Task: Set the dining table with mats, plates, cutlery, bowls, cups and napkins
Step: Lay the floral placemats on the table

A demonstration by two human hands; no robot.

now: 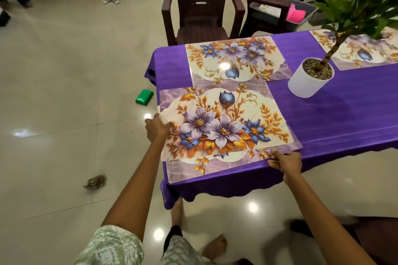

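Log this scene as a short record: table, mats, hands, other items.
table: purple cloth, no plates or cutlery in view
mats: top mat lies skewed on a lower mat at the near corner; far mat and right mat lie flat
left hand: grips the top mat's left edge
right hand: holds the mats' near right corner
other: plant pot on cloth; chair beyond

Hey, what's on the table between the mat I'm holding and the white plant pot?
Nothing: in the head view, only bare purple tablecloth lies between the held mat and the white pot. The left hand and right hand grip the mat's edges.
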